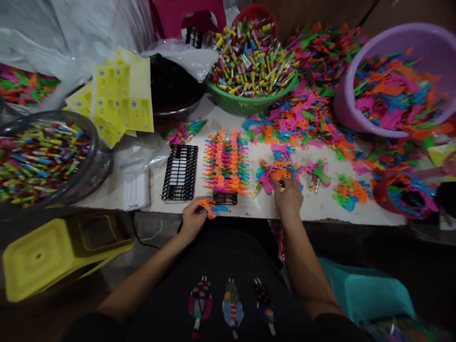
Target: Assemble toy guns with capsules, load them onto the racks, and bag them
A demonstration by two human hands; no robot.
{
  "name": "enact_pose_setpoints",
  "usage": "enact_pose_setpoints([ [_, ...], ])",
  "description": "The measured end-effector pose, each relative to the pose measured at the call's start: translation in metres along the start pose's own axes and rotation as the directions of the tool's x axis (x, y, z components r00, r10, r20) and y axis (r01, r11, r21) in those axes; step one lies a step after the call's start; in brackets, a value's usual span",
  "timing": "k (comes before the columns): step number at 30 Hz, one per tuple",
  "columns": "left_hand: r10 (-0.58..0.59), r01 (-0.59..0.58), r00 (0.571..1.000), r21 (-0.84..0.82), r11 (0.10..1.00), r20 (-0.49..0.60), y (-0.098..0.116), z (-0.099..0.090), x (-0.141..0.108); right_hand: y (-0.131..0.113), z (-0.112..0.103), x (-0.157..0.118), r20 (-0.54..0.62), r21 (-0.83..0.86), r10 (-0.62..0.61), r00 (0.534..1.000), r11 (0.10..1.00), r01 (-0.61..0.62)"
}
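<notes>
Left hand [193,219] grasps orange and blue plastic toys [207,207] at the counter's [254,212] near edge; right hand [288,199] is at a toy heap [284,168] farther in, its grip unclear. Between them stands a toy-laden black rack [225,199].

1. Clear basin [104,166]: cut off by left edge.
2. Purple tub [345,105]: cut off by right edge.
3. Yellow printed sheets [123,102]: too small to read.
4. Small black rack [225,199]: mostly hidden beneath toys [226,166].
5. Right hand [289,199]: grip indistinct.
</notes>
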State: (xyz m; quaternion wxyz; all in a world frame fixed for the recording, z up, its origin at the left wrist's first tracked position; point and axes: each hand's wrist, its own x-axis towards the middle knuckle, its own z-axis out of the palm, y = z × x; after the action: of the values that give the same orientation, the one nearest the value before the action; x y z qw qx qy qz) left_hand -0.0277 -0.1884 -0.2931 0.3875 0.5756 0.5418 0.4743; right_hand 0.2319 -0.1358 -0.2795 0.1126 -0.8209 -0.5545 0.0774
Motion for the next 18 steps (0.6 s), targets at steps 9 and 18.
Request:
enact_pose_setpoints([
  [9, 0.14, -0.14, 0.99, 0.018, 0.99, -0.027, -0.018, 0.003, 0.0, -0.009, 0.019, -0.009, 0.104, 0.257, 0.048, 0.993, 0.964, -0.073],
  [18, 0.154, -0.154, 0.988, 0.006, 0.988, -0.017, -0.023, 0.006, 0.003, -0.003, 0.016, -0.065, -0.14, 0.795, -0.19, 0.972, 0.563, 0.224],
])
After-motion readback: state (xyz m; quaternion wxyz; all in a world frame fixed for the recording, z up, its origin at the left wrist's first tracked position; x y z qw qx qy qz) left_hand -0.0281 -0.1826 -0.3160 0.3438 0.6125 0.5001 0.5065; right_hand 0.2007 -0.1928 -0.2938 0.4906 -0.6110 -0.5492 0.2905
